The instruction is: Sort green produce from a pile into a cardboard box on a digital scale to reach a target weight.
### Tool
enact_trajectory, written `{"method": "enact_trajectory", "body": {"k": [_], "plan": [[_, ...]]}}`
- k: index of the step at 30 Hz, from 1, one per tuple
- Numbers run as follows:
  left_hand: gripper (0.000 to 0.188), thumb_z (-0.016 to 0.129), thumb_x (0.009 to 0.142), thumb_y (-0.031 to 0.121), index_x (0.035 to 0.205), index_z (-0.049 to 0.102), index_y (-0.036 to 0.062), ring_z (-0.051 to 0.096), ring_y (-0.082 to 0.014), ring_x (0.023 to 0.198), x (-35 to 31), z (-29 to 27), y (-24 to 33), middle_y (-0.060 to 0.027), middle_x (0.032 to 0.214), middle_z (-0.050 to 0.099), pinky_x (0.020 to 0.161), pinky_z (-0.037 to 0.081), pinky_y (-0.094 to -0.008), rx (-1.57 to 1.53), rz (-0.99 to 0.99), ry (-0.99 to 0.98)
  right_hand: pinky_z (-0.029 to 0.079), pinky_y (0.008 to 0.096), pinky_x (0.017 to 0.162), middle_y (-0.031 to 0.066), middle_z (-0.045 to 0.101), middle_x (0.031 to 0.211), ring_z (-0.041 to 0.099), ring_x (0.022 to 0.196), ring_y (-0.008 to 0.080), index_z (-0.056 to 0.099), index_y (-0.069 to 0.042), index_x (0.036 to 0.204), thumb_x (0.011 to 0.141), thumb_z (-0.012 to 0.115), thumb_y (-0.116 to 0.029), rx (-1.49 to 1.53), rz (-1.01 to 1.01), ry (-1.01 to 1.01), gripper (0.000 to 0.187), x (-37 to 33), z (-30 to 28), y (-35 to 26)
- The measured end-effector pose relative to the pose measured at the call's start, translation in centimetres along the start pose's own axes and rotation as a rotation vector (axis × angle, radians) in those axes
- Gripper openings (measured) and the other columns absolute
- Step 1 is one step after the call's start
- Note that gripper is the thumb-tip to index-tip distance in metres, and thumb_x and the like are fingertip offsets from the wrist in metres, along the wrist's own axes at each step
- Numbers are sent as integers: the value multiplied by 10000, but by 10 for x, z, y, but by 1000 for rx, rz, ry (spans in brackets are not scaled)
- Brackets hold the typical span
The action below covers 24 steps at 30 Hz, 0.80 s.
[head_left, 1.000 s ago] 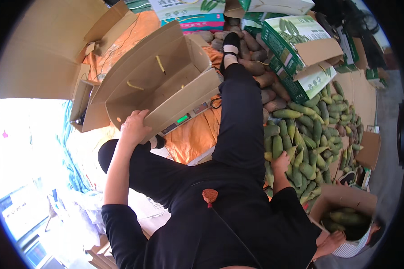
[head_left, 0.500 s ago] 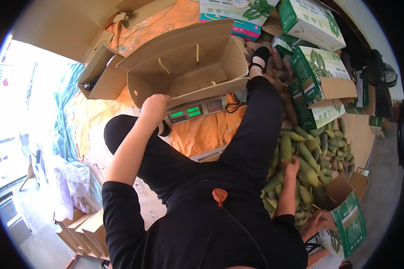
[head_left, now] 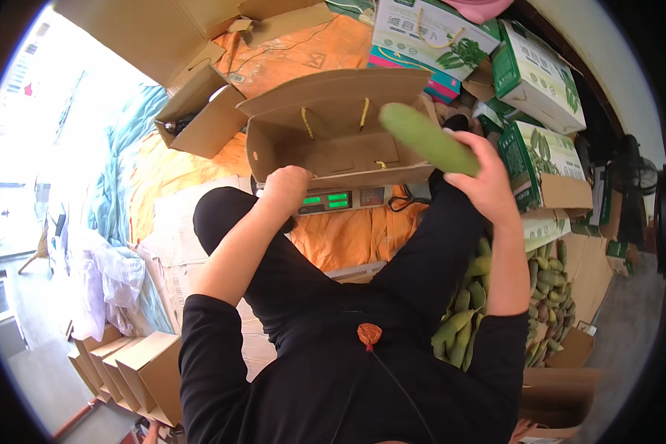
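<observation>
My right hand point(head_left: 490, 176) is closed round a long green radish point(head_left: 420, 135), its far end tilted up over the right part of a cardboard box point(head_left: 281, 152). The box stands with its top open and yellow cord handles inside; what lies on its floor I cannot fully see. My left hand point(head_left: 287, 185) grips the near left edge of this box, fingertips over the rim. Under the box sits a weighing scale point(head_left: 338, 200) with lit green displays. By my right thigh lies a pile of green radishes point(head_left: 459, 325), partly covered by my right arm.
Printed green-and-white boxes point(head_left: 536, 81) are stacked at the far right, beside a black fan point(head_left: 633, 166). A smaller open box point(head_left: 203, 126) stands far left on orange sheeting point(head_left: 288, 55). Folded cartons point(head_left: 152, 362) lean at lower left. Another person's hand point(head_left: 524, 429) shows at the bottom edge.
My right hand has lifted a radish from the pile and carried it up and forward to the box. My left hand stays on the box's edge. The view has shifted.
</observation>
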<state>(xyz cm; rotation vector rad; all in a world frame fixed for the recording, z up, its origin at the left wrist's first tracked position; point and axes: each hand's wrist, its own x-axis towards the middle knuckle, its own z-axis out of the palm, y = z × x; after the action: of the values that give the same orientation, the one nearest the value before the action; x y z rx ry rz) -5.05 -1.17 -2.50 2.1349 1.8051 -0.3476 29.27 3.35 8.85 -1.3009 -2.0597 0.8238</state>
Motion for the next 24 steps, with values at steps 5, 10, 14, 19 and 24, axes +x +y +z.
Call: {"method": "enact_trajectory", "body": {"k": [5, 10, 14, 19, 24], "plan": [[158, 566, 805, 85, 895, 695, 93, 680, -303, 863, 1, 9, 2, -124, 878, 689, 723, 555, -408, 7, 2, 11, 439, 426, 877, 102, 596, 1052, 535, 1052, 317, 572, -126, 1109, 627, 732, -136, -218, -21, -299, 508, 68, 100, 1], [149, 567, 804, 87, 874, 699, 79, 682, -304, 862, -5, 5, 5, -127, 879, 689, 719, 556, -413, -111, -72, 30, 444, 442, 892, 93, 590, 1116, 526, 1107, 299, 568, -153, 1146, 678, 701, -144, -393, -8, -561, 487, 93, 173, -2], [299, 719, 645, 65, 936, 674, 123, 668, -286, 877, 3, 3, 7, -106, 889, 679, 746, 550, -388, -28, -57, -38, 450, 432, 910, 103, 602, 1152, 539, 1117, 301, 574, -148, 1160, 714, 676, -145, -332, 106, -587, 458, 94, 191, 42], [733, 879, 285, 129, 984, 659, 103, 640, -297, 940, -1, -6, -2, -117, 918, 677, 826, 518, -385, 63, -10, -146, 474, 323, 886, 82, 630, 1101, 596, 985, 192, 568, -60, 1173, 792, 645, -99, 106, 13, -404, 390, 88, 113, 21], [408, 753, 554, -7, 943, 655, 66, 635, -326, 915, -2, -6, -6, -150, 906, 661, 799, 524, -416, 37, 83, 5, 470, 262, 845, 68, 629, 1042, 579, 960, 127, 573, -25, 1179, 858, 598, -63, 279, 192, 55, 324, 23, 3, 61]]}}
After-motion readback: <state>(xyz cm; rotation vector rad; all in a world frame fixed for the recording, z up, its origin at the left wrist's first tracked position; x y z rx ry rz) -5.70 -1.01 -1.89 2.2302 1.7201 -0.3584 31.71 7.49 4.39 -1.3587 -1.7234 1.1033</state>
